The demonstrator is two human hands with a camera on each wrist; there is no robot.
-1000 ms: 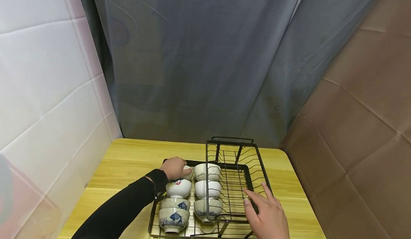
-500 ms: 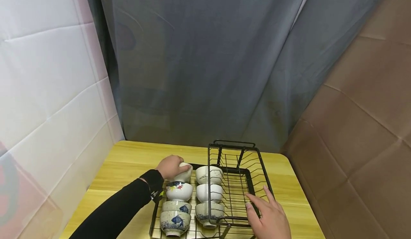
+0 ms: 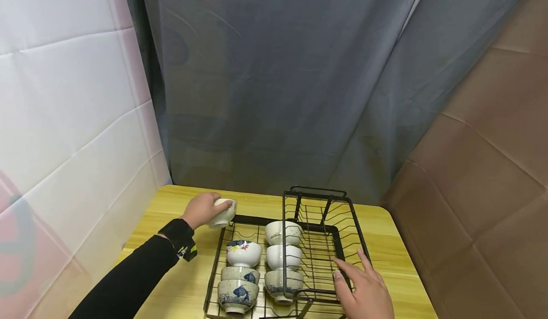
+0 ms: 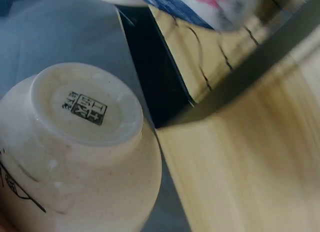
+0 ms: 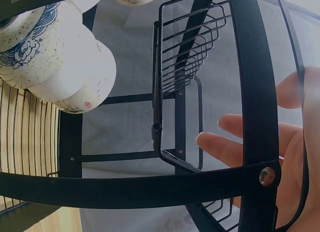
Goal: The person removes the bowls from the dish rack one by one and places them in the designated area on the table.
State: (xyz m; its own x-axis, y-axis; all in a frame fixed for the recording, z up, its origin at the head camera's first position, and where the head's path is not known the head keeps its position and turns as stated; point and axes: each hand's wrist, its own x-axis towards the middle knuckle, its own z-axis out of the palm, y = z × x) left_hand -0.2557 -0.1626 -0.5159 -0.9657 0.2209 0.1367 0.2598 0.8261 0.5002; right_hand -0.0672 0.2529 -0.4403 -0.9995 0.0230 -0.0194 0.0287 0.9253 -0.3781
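Note:
My left hand (image 3: 203, 210) grips a cream bowl (image 3: 223, 216) just off the far-left corner of the black two-tier dish rack (image 3: 212, 274). The bowl's stamped foot ring (image 4: 87, 104) fills much of the left wrist view. On the lower tier, the left row has a white floral bowl (image 3: 244, 254) and grey speckled bowls with blue fish (image 3: 238, 294). Beside it stand a cream bowl (image 3: 271, 232), a white bowl (image 3: 274, 258) and a blue-patterned bowl (image 3: 274, 281). My right hand (image 3: 366, 288), fingers spread and holding nothing, is at the right side of the upper basket (image 3: 359, 228).
The rack stands on a yellow wooden table (image 3: 184, 257). A grey curtain (image 3: 274, 95) hangs behind, with a white cloth wall (image 3: 77, 95) on the left and a brown one (image 3: 484, 176) on the right. The raised upper basket partly covers the second bowl row.
My left hand has lifted the cream bowl out of the far end of the left row and carried it left, past the rack's edge. The right hand stays beside the basket.

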